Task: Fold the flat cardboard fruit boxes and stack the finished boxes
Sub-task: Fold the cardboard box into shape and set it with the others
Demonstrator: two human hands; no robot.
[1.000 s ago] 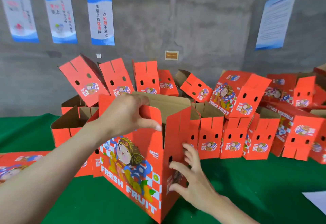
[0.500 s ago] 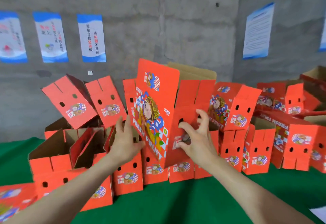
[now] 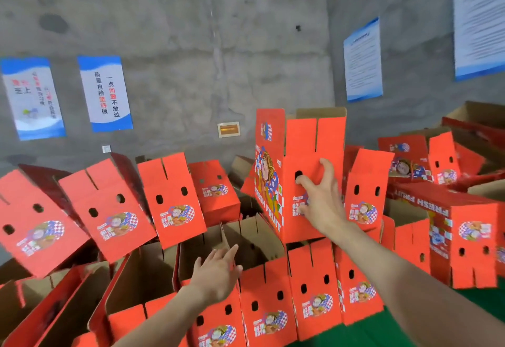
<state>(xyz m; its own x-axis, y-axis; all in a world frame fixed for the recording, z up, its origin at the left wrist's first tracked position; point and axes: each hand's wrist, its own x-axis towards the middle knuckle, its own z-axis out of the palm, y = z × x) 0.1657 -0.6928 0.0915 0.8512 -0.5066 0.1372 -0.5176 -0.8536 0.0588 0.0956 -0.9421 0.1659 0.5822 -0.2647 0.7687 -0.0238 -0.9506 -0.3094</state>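
Note:
A folded red fruit box (image 3: 300, 141) with "FRESH FRUIT" print stands upright on top of the row of finished boxes (image 3: 314, 289), its brown flaps open at the top. My right hand (image 3: 319, 202) lies against its end face with fingers spread, the thumb near the round hole. My left hand (image 3: 216, 273) is off the box, lower and to the left, fingers straight and holding nothing, over an open box in the front row.
Tilted finished boxes (image 3: 109, 210) lean along the left. More red boxes (image 3: 464, 232) pile up at the right. A strip of green table cover (image 3: 481, 303) shows at lower right. The concrete wall with posters (image 3: 105, 92) stands close behind.
The box went up and to the right onto the pile. My left hand let go of it and dropped away; my right hand stays on its end face.

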